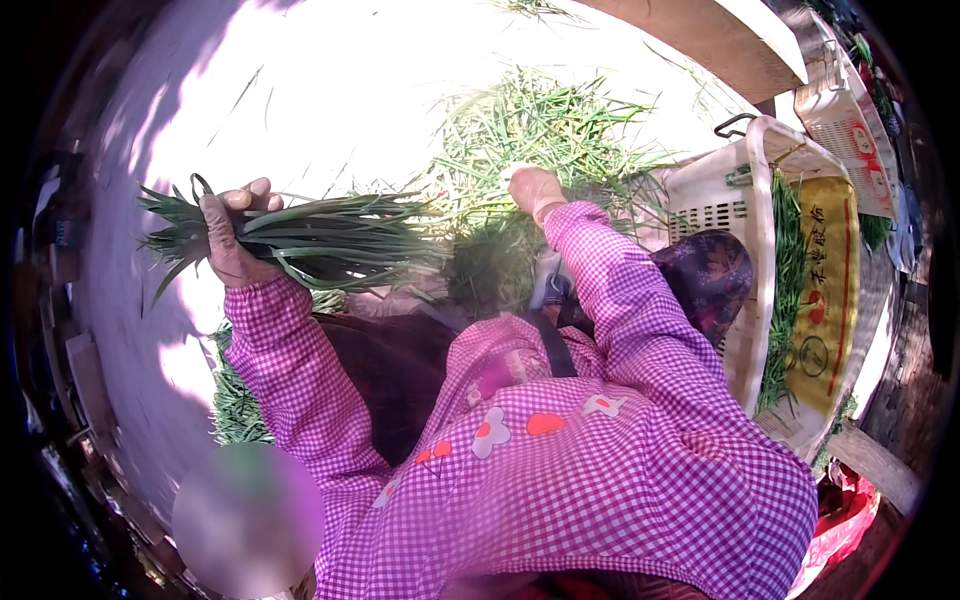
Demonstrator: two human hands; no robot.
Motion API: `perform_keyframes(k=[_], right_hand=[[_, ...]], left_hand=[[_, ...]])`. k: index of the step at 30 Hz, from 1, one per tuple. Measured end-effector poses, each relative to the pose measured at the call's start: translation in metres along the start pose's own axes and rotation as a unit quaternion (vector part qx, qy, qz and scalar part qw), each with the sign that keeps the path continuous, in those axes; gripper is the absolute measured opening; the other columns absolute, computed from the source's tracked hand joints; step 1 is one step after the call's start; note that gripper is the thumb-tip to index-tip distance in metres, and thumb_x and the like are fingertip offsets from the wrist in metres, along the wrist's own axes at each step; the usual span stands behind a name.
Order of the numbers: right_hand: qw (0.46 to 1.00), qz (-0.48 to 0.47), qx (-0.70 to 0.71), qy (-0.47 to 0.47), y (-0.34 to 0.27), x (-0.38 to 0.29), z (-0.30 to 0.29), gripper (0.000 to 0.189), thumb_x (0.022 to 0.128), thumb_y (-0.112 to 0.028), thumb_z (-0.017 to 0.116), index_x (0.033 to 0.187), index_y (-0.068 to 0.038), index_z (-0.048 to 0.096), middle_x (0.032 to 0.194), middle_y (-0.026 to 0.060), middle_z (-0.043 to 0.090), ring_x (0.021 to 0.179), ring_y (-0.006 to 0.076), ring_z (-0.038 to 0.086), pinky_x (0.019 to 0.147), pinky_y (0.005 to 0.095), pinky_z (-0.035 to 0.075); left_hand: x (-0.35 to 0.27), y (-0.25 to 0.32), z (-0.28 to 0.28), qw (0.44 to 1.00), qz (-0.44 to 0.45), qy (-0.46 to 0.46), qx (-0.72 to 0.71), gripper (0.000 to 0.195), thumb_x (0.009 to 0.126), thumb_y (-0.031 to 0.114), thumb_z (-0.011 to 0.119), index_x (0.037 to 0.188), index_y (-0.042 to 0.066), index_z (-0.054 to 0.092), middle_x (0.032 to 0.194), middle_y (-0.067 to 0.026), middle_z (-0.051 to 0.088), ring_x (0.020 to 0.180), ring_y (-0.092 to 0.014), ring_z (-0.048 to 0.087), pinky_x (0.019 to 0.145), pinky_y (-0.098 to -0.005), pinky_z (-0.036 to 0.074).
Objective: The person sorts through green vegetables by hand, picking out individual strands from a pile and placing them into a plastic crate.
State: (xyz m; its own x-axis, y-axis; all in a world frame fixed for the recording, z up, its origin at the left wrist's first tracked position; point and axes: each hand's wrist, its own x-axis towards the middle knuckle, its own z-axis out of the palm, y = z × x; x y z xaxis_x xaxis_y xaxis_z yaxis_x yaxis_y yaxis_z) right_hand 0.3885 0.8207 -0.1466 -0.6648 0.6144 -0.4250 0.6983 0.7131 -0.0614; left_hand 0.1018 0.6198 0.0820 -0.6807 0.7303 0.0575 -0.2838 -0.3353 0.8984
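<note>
My left hand [234,232] grips a bunch of long, flat green leaves [330,236] that look like garlic chives. The thumb lies across the bunch near its left end, and the leaf tips trail right towards the middle. My right hand [535,189] is at the near side of a loose heap of green and yellowish leaves [547,124] on the ground. Its fingers are curled and washed out by sunlight, so I cannot tell whether anything is in them.
A white plastic crate [757,225] at my right holds green leaves [784,300] beside a yellow printed sack [825,292]. Another white crate [847,135] stands beyond it. A wooden beam [712,45] crosses the upper right. More cut greens [236,397] lie by my left arm.
</note>
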Motion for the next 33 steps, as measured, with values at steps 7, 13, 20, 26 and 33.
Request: perform_keyframes(k=[7, 13, 20, 26, 33], right_hand=[[0.971, 0.057, -0.069, 0.220, -0.026, -0.003, 0.056, 0.014, 0.077, -0.010, 0.059, 0.089, -0.007, 0.065, 0.085, 0.0063, 0.065, 0.078, 0.0172, 0.063, 0.068, 0.0336, 0.050], [0.981, -0.009, -0.013, 0.193, 0.018, 0.025, 0.074, 0.019, 0.082, -0.013, 0.055, 0.095, -0.016, 0.067, 0.084, 0.0057, 0.067, 0.074, 0.0177, 0.066, 0.063, 0.0297, 0.055], [0.846, 0.125, 0.417, 0.307, 0.050, -0.005, -0.061, 0.031, 0.089, -0.036, 0.053, 0.095, -0.009, 0.068, 0.092, 0.0080, 0.069, 0.077, 0.0215, 0.066, 0.068, 0.0287, 0.052], [0.476, -0.048, 0.834, 0.274, -0.007, -0.080, -0.157, 0.032, 0.088, -0.025, 0.061, 0.106, 0.002, 0.062, 0.102, 0.0144, 0.065, 0.094, 0.0193, 0.064, 0.081, 0.0293, 0.050], [0.440, -0.248, 0.843, 0.184, -0.072, -0.106, -0.191, 0.025, 0.088, -0.012, 0.060, 0.109, 0.002, 0.062, 0.107, 0.0133, 0.065, 0.096, 0.0206, 0.064, 0.088, 0.0311, 0.052]], left_hand=[[0.001, -0.006, 0.017, 0.994, -0.005, 0.055, 0.097, 0.031, 0.096, 0.031, 0.050, 0.097, 0.002, 0.059, 0.060, -0.0019, 0.051, 0.051, -0.014, 0.046, 0.049, -0.0268, 0.041], [0.020, -0.016, -0.008, 0.997, -0.045, -0.046, 0.032, 0.028, 0.095, 0.017, 0.049, 0.114, -0.002, 0.056, 0.052, 0.0015, 0.044, 0.043, -0.010, 0.035, 0.045, -0.0269, 0.031], [0.010, -0.007, 0.002, 0.996, -0.063, -0.055, 0.025, 0.032, 0.093, 0.019, 0.052, 0.115, -0.005, 0.054, 0.051, 0.0013, 0.045, 0.049, -0.012, 0.046, 0.053, -0.0270, 0.040], [-0.007, -0.010, 0.029, 0.990, -0.121, -0.037, 0.060, 0.035, 0.090, 0.031, 0.058, 0.102, -0.002, 0.060, 0.063, -0.0043, 0.056, 0.059, -0.018, 0.056, 0.053, -0.0295, 0.046], [-0.009, -0.031, 0.034, 0.960, -0.153, -0.208, 0.112, 0.049, 0.092, 0.035, 0.054, 0.121, -0.004, 0.051, 0.103, -0.0188, 0.063, 0.090, -0.026, 0.064, 0.075, -0.0345, 0.054]])
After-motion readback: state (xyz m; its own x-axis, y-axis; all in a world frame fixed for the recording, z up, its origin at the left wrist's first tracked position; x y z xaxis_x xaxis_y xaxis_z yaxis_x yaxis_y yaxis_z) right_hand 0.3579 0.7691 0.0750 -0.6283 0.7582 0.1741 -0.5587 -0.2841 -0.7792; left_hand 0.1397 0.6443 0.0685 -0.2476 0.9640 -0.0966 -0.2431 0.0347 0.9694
